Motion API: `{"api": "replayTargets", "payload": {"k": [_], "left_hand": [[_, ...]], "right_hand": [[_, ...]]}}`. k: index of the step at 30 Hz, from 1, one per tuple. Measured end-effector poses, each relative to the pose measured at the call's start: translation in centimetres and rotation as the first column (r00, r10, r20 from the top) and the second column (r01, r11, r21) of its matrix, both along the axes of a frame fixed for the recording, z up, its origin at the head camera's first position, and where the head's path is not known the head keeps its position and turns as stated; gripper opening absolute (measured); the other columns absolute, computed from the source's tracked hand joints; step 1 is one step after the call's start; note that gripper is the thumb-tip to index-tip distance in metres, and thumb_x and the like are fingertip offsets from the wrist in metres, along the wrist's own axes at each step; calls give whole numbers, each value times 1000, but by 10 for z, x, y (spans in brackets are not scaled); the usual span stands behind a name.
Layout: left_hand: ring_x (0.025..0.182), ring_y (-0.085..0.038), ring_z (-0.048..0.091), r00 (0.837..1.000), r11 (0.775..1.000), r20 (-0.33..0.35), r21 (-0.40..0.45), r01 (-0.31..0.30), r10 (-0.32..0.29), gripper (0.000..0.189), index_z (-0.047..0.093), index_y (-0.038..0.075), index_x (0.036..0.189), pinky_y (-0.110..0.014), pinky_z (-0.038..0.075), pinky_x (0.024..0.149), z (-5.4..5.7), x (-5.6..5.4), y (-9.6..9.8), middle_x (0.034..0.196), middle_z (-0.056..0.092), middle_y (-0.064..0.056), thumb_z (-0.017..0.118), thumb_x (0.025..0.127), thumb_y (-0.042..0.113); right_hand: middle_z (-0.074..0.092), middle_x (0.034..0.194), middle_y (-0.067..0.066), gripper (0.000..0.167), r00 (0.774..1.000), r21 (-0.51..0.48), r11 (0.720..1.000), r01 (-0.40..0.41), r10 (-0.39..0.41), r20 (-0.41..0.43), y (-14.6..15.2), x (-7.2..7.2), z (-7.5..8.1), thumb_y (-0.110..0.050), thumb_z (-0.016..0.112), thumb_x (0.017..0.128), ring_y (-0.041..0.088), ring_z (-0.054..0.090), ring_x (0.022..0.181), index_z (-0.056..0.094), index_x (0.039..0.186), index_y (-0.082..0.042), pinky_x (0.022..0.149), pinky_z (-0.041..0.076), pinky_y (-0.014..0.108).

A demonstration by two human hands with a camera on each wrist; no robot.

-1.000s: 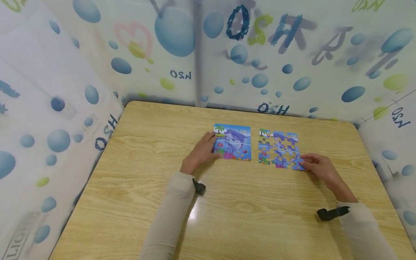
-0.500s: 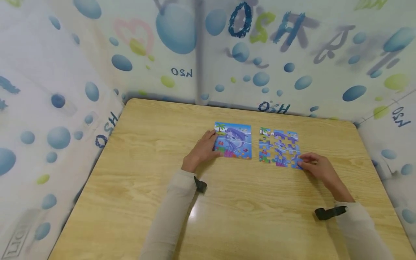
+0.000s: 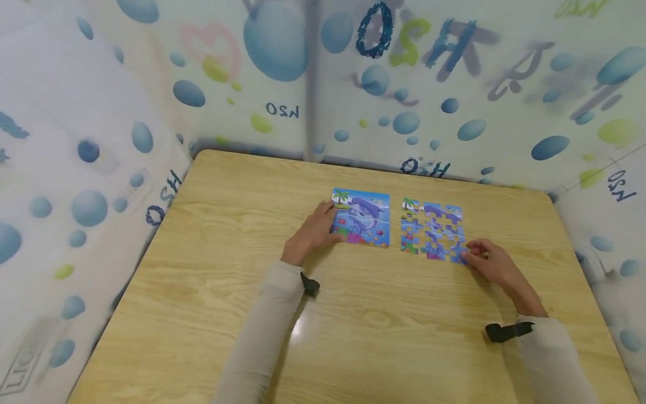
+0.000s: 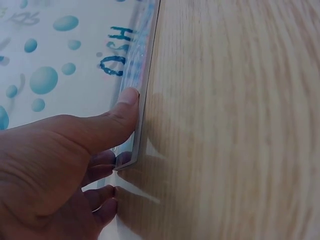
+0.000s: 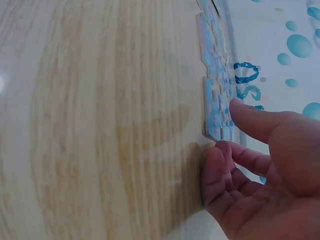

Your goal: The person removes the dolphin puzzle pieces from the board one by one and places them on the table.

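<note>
A square dolphin picture board [image 3: 361, 217] lies flat on the table. My left hand [image 3: 312, 231] grips its left corner, the fingers along the left edge and the thumb [image 4: 125, 107] on the near edge. To its right, a jigsaw puzzle [image 3: 432, 227] with the same dolphin scene lies in loose rows, gaps showing between several pieces. My right hand [image 3: 492, 262] pinches the near right corner puzzle piece [image 3: 456, 253]. In the right wrist view the thumb is at the top of the puzzle, and bent fingers [image 5: 220, 170] sit against its edge.
The wooden table [image 3: 383, 325] has rounded far corners. Printed curtains [image 3: 429, 101] with blue bubbles and letters hang behind it and along both sides. A dark strap [image 3: 508, 332] with a small camera sits on each wrist.
The right hand has shifted slightly to the left with the corner piece, which sits closer to its neighbours. The left hand stays at the picture board. The head view has tilted a little.
</note>
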State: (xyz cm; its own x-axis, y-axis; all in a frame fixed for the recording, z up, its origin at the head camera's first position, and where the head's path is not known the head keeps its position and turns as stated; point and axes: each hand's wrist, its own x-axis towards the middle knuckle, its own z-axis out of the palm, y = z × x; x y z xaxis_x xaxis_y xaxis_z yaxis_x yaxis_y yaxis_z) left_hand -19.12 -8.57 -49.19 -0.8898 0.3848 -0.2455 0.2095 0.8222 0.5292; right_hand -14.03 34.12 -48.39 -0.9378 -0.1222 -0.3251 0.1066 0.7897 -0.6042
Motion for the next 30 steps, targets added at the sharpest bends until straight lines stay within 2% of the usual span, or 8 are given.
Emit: {"api": "replayTargets", "payload": {"k": [2,6,8,15,23,30], "left_hand": [[154,-33,6,1000,1000,-1,-4,3,-3,86,24,-3,155,-42,12,123,-1,0,-1,165,13,-16,68,94,38],[154,-33,6,1000,1000,3,12,-1,1,87,24,-4,155,-42,12,123,-1,-1,-4,165,13,-16,69,93,38],[154,-33,5,1000,1000,9,27,-4,4,88,24,-4,154,-44,13,123,0,-1,-5,165,13,-16,70,92,37],[154,-33,4,1000,1000,29,28,-12,11,89,22,-3,155,-46,14,122,-1,1,-7,166,11,-16,69,92,39],[154,-33,5,1000,1000,16,17,-11,10,88,23,-3,155,-47,16,122,-2,2,-10,166,12,-16,69,93,38],[154,-32,3,999,998,33,55,-15,13,90,19,-1,157,-45,15,123,-3,3,-12,166,9,-16,68,93,39]], "right_hand": [[55,121,21,59,1000,-13,1000,-7,7,9,0,0,1,-41,50,103,22,57,101,46,138,6,75,47,24],[53,117,19,60,1000,-71,997,-1,3,26,-1,0,1,-40,50,103,8,57,90,44,140,7,69,51,23],[52,115,18,59,1000,-89,996,-1,4,30,-3,1,2,-38,50,104,4,55,86,43,140,8,69,52,24],[52,120,21,60,999,-92,996,-9,14,47,-4,0,2,-40,48,104,8,56,88,42,141,8,70,53,25],[51,125,23,60,997,-88,996,0,7,78,-6,-2,1,-40,48,104,14,56,95,41,141,7,72,53,24],[52,119,25,59,996,-117,993,-12,22,85,-7,-3,5,-36,49,105,15,57,91,40,139,11,69,55,25]]}}
